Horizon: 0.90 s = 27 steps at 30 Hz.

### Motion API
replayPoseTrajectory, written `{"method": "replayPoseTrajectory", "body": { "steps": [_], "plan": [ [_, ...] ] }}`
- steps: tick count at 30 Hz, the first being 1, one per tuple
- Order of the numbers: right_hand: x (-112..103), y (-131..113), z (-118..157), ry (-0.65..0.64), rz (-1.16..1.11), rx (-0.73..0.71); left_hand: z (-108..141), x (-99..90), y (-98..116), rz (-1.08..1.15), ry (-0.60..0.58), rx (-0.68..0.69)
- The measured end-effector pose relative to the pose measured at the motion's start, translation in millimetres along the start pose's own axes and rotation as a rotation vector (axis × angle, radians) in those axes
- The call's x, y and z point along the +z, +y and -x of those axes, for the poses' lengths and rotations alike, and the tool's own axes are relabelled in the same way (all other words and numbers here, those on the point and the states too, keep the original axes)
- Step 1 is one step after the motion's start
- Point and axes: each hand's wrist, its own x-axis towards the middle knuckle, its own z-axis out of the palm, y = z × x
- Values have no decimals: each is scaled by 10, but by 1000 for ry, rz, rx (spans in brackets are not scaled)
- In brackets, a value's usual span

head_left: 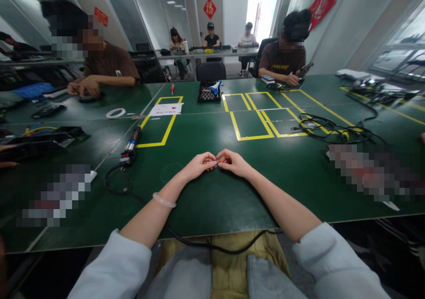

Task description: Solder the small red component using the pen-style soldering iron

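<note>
My left hand [203,164] and my right hand [232,162] meet over the green table [199,206], fingertips pinched together. Between them is a small object [218,160] with an orange part, mostly hidden by the fingers. Both hands are closed on it, and it is too small to name. To the left of my left hand lies a black and silver cylindrical tool [132,140] with a blue band and a black cable [114,188].
Yellow tape outlines [254,137] mark the table ahead. A black tray [209,93] holds a blue and white item. Tangled black cables [318,126] lie at the right, a white tape roll [115,113] at the left. Two people sit across the table, others farther back.
</note>
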Motion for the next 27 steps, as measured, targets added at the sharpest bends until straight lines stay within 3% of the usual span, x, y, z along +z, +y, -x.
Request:
{"method": "replayPoseTrajectory", "body": {
  "steps": [5, 27],
  "plan": [
    [17, -4, -14, 19, -67, 41, 10, 3, -10, 20, 28, 8],
    [-7, -26, -7, 48, 144, -41, 17, 10, 5, 26, 58, 86]
  ]
}}
